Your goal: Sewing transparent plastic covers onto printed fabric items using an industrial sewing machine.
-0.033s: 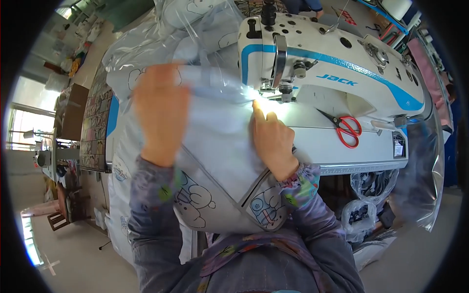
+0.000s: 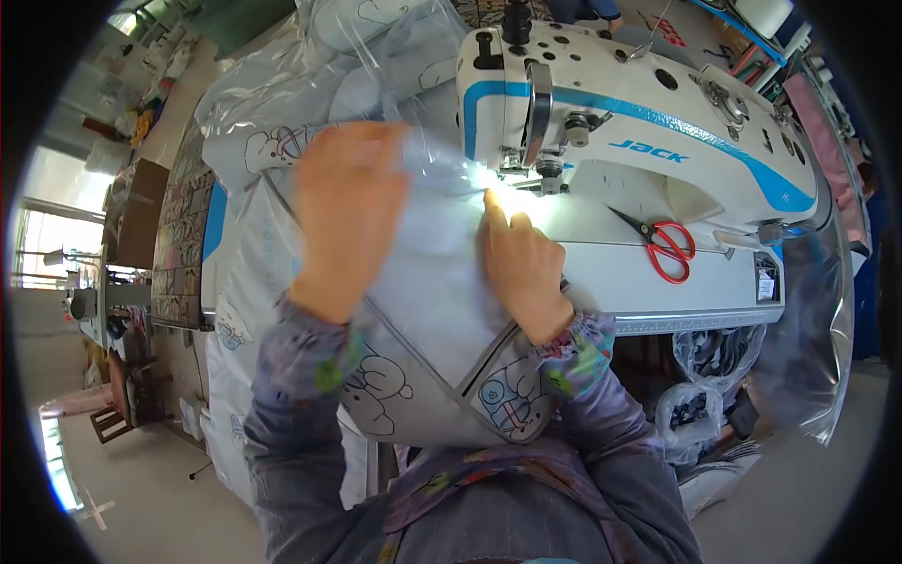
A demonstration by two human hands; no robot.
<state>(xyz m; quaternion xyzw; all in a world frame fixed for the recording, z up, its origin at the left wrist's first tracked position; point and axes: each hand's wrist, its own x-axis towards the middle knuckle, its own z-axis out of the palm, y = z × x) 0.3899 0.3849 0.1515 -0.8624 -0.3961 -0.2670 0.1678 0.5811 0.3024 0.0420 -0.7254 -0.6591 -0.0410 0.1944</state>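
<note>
Grey-white cloth (image 2: pixel 427 310) with cartoon bear prints and dark trim lines lies over my lap and up under the head of a white and blue sewing machine (image 2: pixel 639 132). A bright lamp glare covers the needle area, so the needle itself is hidden. My right hand (image 2: pixel 523 268) rests on the cloth, index finger stretched to the lit spot beside the presser foot, the other fingers partly bent. My left hand (image 2: pixel 349 221), smeared by motion, is over the cloth further left; its fingers cannot be made out.
Red-handled scissors (image 2: pixel 669 252) lie on the machine bed to the right. Clear plastic sheeting (image 2: pixel 272 89) and more printed cloth heap behind. Bags of dark pieces (image 2: pixel 691 418) hang below the table's right side. A brown carton (image 2: pixel 141 214) stands at left.
My left hand has shifted right, closer to the machine head, and the cloth under it has moved slightly. My right hand stays at the same spot.
</note>
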